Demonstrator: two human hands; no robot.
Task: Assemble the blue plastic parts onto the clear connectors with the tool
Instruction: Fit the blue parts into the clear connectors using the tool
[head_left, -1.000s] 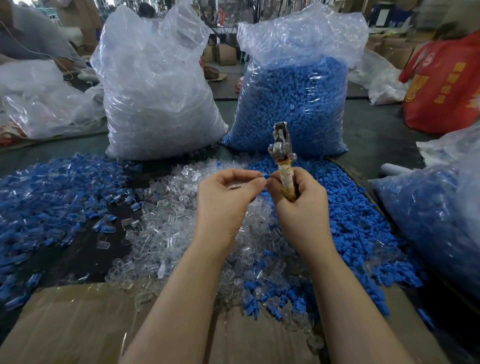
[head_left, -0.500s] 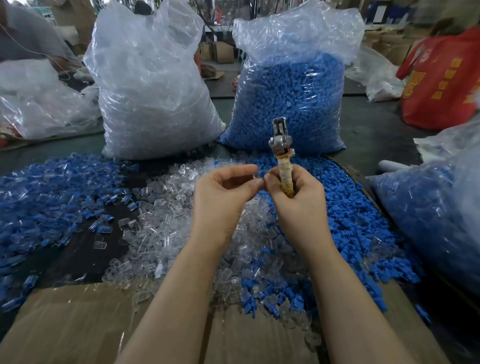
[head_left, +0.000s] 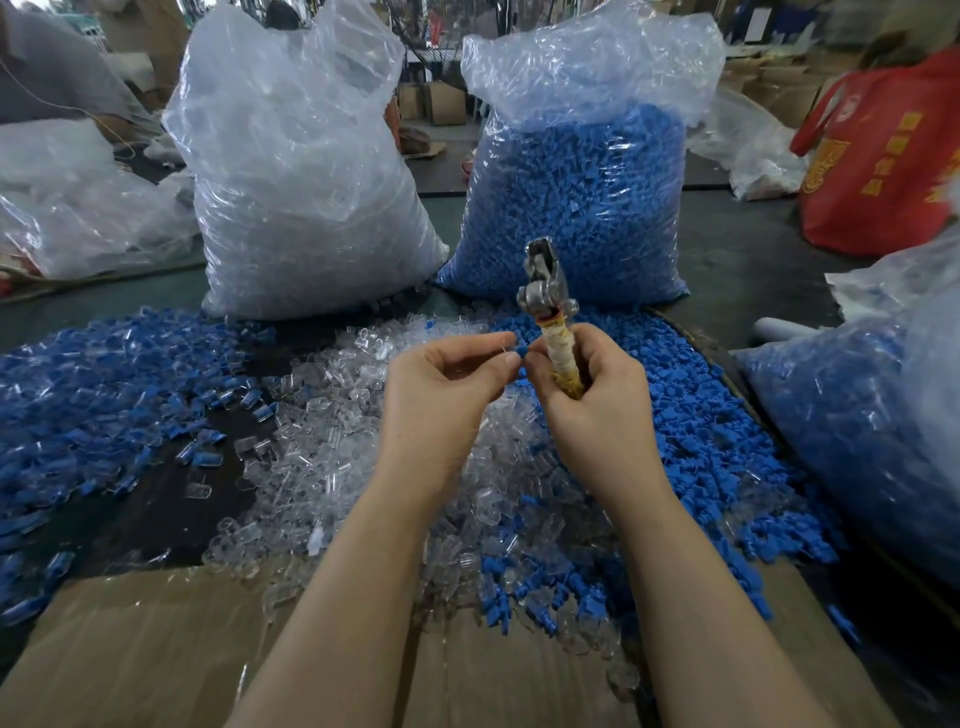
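PART: blue plastic part (head_left: 521, 353) pinched at fingertips between both hands, above the tabletop piles | LEFT: left hand (head_left: 441, 395) closed on part | RIGHT: right hand (head_left: 597, 400) gripping tool (head_left: 550, 317) upright | DONE: assembled pieces (head_left: 93, 395) heaped left | LEFT TO DO: loose clear connectors (head_left: 332, 457), blue parts (head_left: 691, 415), two full bags; judged early.

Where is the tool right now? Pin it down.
In the head view, centre: the tool stands upright in the right hand, metal head up, before the bag of blue parts.

Two bare forearms, left hand (head_left: 441, 400), right hand (head_left: 597, 410), sleeveless to frame edge, no gloves
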